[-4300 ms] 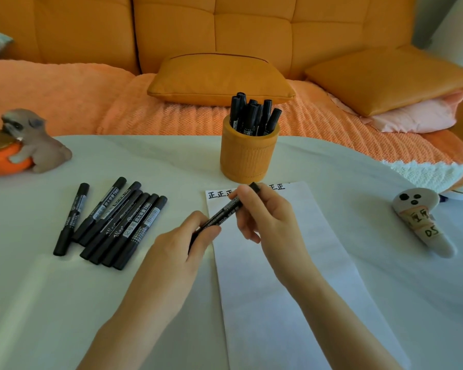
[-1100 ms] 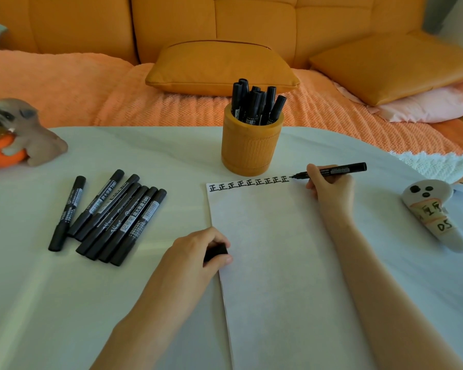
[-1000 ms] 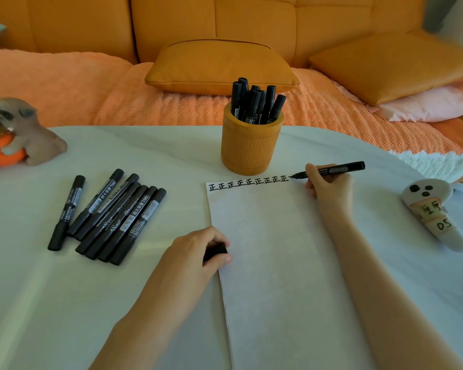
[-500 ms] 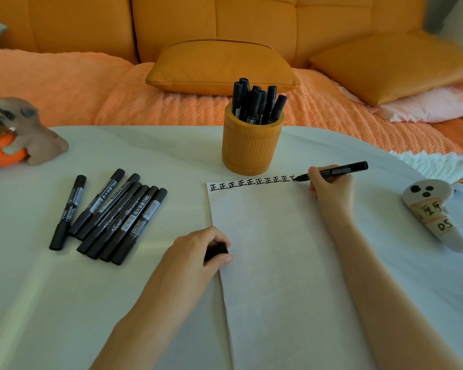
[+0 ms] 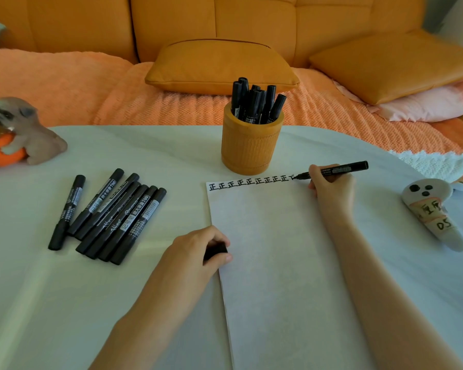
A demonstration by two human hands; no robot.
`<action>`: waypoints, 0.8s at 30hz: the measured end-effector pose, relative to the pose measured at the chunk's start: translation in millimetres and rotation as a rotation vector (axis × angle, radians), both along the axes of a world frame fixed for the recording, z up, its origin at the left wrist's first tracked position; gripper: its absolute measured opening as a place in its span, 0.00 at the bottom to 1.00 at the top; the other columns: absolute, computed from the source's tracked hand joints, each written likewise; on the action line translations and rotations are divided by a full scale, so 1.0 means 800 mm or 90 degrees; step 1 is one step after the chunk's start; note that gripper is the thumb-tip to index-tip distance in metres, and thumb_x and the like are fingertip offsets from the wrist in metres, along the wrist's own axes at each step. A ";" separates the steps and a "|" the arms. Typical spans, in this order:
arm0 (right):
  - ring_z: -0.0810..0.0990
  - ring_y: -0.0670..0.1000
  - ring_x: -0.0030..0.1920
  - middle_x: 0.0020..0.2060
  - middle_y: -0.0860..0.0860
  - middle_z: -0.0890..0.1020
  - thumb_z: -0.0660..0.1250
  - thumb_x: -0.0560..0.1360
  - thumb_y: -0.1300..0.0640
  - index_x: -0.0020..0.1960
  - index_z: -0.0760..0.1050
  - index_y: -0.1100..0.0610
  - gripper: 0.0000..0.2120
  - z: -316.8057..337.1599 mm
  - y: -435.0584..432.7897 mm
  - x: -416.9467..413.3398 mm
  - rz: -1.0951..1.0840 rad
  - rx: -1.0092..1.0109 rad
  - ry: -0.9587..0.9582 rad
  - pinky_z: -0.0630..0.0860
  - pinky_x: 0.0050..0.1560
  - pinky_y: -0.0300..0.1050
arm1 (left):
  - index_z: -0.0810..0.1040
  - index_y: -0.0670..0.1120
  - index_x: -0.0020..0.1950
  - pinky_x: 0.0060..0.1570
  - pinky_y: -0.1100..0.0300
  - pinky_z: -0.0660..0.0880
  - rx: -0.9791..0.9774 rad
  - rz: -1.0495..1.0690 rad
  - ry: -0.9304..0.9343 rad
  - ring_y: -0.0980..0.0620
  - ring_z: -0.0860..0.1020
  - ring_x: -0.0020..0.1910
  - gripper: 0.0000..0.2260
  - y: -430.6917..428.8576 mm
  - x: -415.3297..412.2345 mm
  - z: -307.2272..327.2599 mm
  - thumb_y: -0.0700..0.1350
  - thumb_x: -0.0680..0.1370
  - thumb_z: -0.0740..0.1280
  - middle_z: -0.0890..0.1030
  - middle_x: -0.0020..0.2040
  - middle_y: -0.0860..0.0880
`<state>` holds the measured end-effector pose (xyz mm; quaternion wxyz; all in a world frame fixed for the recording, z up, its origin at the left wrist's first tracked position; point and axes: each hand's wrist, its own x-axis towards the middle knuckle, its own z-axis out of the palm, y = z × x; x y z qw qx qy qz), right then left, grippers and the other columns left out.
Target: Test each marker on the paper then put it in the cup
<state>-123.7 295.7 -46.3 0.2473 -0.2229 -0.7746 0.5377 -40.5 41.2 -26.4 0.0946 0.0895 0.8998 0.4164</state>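
Note:
My right hand (image 5: 332, 190) grips an uncapped black marker (image 5: 340, 169), its tip on the top edge of the white paper (image 5: 278, 249), at the right end of a row of black written characters (image 5: 249, 182). My left hand (image 5: 195, 252) rests on the paper's left edge and holds the black marker cap (image 5: 215, 251) in curled fingers. An orange wooden cup (image 5: 249, 148) stands just beyond the paper with several black markers upright in it. Several more capped black markers (image 5: 107, 217) lie side by side on the table to the left.
The white table (image 5: 64, 289) holds an animal figurine with an orange ball (image 5: 19, 134) at the far left and a small ghost-like figure (image 5: 433, 212) at the right. An orange sofa with cushions (image 5: 219, 68) stands behind the table.
Since 4.3 s ago the marker was uncapped: the cap stayed in my left hand, and my right hand carried the marker to the paper's top edge. In the last second the tip started a new character.

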 end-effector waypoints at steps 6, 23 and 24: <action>0.69 0.40 0.23 0.26 0.48 0.75 0.66 0.74 0.56 0.29 0.72 0.56 0.15 0.000 0.001 0.000 0.005 -0.010 -0.004 0.66 0.28 0.33 | 0.78 0.54 0.47 0.46 0.65 0.74 -0.001 0.000 0.000 0.62 0.78 0.43 0.05 0.000 0.000 0.001 0.47 0.73 0.70 0.81 0.44 0.59; 0.68 0.40 0.23 0.25 0.48 0.74 0.66 0.74 0.59 0.30 0.70 0.55 0.14 0.000 -0.001 0.001 0.034 -0.002 -0.003 0.65 0.27 0.33 | 0.78 0.54 0.46 0.46 0.64 0.75 -0.003 -0.003 -0.001 0.62 0.78 0.43 0.04 0.000 -0.001 -0.001 0.47 0.73 0.70 0.81 0.43 0.59; 0.68 0.41 0.23 0.25 0.48 0.74 0.66 0.73 0.59 0.30 0.70 0.55 0.14 0.001 -0.001 0.001 0.034 -0.001 -0.002 0.65 0.27 0.33 | 0.78 0.55 0.46 0.46 0.64 0.75 -0.003 -0.002 -0.003 0.62 0.78 0.43 0.04 0.000 -0.002 -0.001 0.47 0.73 0.70 0.81 0.43 0.59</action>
